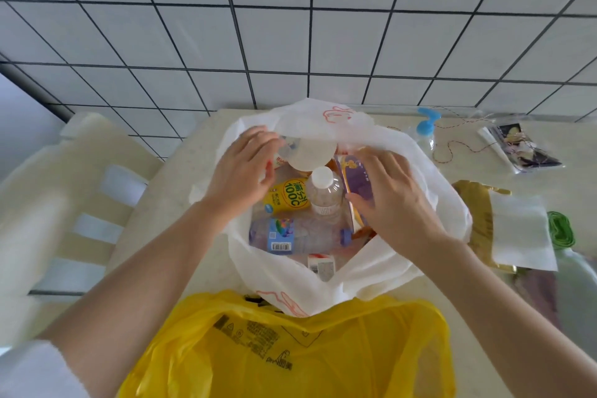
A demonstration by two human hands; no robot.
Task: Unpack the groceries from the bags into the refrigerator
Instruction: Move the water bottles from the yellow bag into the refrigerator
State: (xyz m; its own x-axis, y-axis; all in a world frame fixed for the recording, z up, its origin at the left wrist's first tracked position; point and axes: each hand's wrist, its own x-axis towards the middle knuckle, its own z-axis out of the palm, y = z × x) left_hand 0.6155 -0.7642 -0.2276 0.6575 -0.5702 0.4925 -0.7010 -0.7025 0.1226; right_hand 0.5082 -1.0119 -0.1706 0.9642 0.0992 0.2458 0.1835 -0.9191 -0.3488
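An open white bag (381, 265) stands on the table. Inside it are a yellow drink bottle (287, 199), an upright clear bottle with a white cap (323, 194), a clear bottle with a blue label lying flat (300, 236), a white-lidded cup (311, 152) and a purple packet (353, 171). My left hand (242, 171) hovers over the bag's left side, fingers loosely curved near the cup, and I see nothing held in it. My right hand (394, 197) grips the purple packet between thumb and fingers. A yellow plastic bag (290, 349) sits closest to me.
A pale chair (80, 203) stands left of the cream table (181, 200). To the right lie a blue-capped pump bottle (426, 129), a clear sleeve with a picture (523, 149), red string, a gold bag with white paper (517, 229) and a green roll (562, 229). A tiled wall is behind.
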